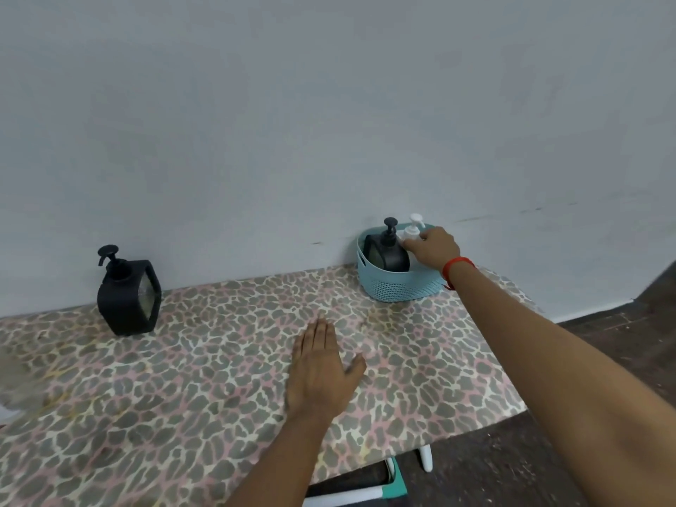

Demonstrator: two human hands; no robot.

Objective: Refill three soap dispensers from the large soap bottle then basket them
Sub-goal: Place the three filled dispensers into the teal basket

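Teal perforated plastic basket [398, 287] holds a black pump dispenser [389, 250], and the right hand [435, 250], fingers apparently curled round it, baskets the white pump dispenser [412, 228]; left hand [322, 375] flat, fingers together; next, fetch the boxy black dispenser [126, 298] far left.

A wide stretch of table [183, 378] runs between the left dispenser [128, 294] and the basket [398, 283]; only the left hand [322, 367] lies flat there. The wall [329, 122] backs both. The basket is crowded (black pump [389, 250], white pump [413, 230]), its right side covered by the right hand [435, 250] gripping the white pump.
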